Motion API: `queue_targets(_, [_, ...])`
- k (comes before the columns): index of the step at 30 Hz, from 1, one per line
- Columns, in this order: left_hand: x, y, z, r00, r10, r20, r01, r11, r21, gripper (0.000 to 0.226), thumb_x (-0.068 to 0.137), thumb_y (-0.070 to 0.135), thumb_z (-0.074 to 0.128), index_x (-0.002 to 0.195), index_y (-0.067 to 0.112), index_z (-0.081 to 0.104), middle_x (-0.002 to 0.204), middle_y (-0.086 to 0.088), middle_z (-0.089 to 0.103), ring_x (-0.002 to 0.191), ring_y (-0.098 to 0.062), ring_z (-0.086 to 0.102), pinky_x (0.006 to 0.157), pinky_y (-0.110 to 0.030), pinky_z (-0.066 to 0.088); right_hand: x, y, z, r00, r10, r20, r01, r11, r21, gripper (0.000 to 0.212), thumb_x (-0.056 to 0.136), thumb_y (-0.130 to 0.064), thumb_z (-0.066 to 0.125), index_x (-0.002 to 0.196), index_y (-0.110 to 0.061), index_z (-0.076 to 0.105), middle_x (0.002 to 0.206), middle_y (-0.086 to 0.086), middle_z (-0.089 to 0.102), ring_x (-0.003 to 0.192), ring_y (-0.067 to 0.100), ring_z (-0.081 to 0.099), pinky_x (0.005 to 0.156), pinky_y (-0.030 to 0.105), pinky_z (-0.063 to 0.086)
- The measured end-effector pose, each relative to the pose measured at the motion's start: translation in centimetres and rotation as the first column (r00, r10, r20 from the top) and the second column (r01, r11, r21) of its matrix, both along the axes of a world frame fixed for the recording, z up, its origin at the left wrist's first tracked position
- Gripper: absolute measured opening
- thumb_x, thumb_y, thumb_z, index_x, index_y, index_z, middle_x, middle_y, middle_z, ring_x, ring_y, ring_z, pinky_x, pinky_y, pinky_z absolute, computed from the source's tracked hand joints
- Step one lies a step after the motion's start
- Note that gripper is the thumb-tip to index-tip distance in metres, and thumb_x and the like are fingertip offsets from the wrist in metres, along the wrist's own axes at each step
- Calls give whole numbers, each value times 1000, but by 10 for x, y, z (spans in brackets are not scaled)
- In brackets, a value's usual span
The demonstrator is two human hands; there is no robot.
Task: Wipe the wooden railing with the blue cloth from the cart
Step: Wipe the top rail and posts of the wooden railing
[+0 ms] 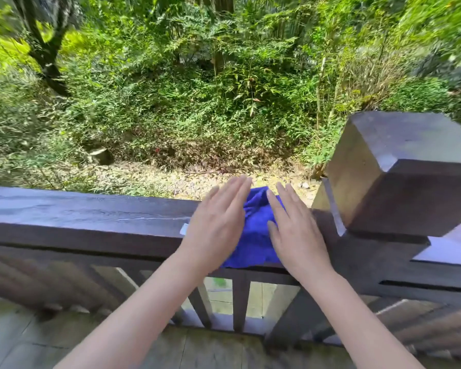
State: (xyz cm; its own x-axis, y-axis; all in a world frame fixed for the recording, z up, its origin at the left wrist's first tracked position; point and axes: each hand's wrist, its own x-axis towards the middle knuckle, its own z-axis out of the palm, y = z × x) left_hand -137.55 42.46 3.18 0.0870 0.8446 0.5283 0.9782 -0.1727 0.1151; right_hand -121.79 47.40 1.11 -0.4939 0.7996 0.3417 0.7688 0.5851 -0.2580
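A blue cloth point(254, 230) lies draped over the dark wooden railing point(85, 217), hanging down its near face. My left hand point(216, 222) rests flat on the cloth's left side, fingers straight and together. My right hand point(293, 230) lies flat on the cloth's right side, fingers pointing away from me. Neither hand grips the cloth; both palms press down on it. The cart is not in view.
A thick square wooden post point(399, 171) rises just right of my right hand. Balusters point(241, 302) run below the rail. Beyond the railing the ground drops to leaf litter and dense green bushes. Plank decking point(24, 342) lies underfoot.
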Motion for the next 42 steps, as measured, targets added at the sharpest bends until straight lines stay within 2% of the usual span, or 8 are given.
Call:
queue_targets(4, [25, 7, -31, 1000, -27, -10, 21, 908, -419, 53, 95, 25, 26, 145, 12, 15, 157, -4, 13, 145, -18, 10, 118, -41, 14, 7, 5, -20, 977, -25, 210, 52, 991, -120, 54, 97, -34, 21, 146, -15, 10, 158, 0, 8, 145, 13, 2, 118, 36, 1])
queue_targets(10, [-7, 15, -39, 998, 3, -69, -30, 920, -390, 55, 95, 35, 25, 146, 18, 16, 157, 0, 13, 144, -14, 12, 117, -34, 13, -20, 5, -20, 981, -10, 191, 35, 991, -129, 56, 95, -37, 18, 146, -14, 7, 158, 3, 10, 145, 14, 4, 117, 34, -4])
queue_targets(18, [-118, -28, -33, 974, 214, -77, -227, 888, -401, 76, 77, 48, 1, 144, 22, 23, 155, 3, 19, 144, -13, 14, 117, -38, 22, -139, -21, -16, 979, 154, 134, -122, 969, -217, 58, 96, -38, 21, 145, -10, 8, 158, 10, 6, 145, 21, 2, 118, 45, -1])
queue_targets(21, [-102, -25, -32, 958, 285, -39, -275, 868, -413, 71, 77, 53, 5, 143, 33, 24, 155, 3, 23, 143, -21, 20, 112, -45, 27, -118, -16, -17, 977, 148, 152, -115, 972, -205, 57, 95, -41, 20, 146, -17, 9, 158, 4, 8, 145, 16, 5, 116, 49, -2])
queue_targets(24, [-62, -11, -37, 976, 189, -110, -217, 894, -393, 60, 82, 56, 10, 141, 44, 17, 154, 1, 25, 140, -28, 24, 105, -50, 29, -62, -5, -21, 983, 16, 184, 18, 983, -181, 56, 94, -46, 18, 145, -25, 12, 158, 2, 11, 145, 16, 5, 116, 51, 1])
queue_targets(29, [-38, 8, -39, 986, 133, -102, -163, 904, -395, 57, 83, 61, 24, 138, 51, 14, 158, 4, 10, 145, -26, 7, 105, -66, 16, -33, -1, -23, 970, -66, 233, 103, 983, -149, 53, 93, -44, 16, 144, -31, 13, 157, 2, 14, 145, 18, 6, 116, 52, 5])
queue_targets(34, [-73, -2, -38, 986, 126, -108, -160, 898, -409, 60, 81, 63, 24, 138, 46, 23, 154, 4, 27, 137, -27, 31, 108, -54, 27, -57, -7, -24, 955, -169, 244, 208, 968, -143, 60, 90, -53, 18, 144, -27, 16, 155, 10, 21, 144, 27, 8, 113, 59, 6])
queue_targets(42, [-175, -37, -37, 974, 199, -106, -223, 913, -343, 61, 82, 54, 24, 136, 32, 39, 146, 2, 42, 131, -23, 43, 104, -46, 37, -150, -28, -19, 958, -130, 255, 171, 974, -146, 62, 90, -55, 19, 143, -22, 17, 151, 11, 28, 142, 29, 14, 112, 62, 9])
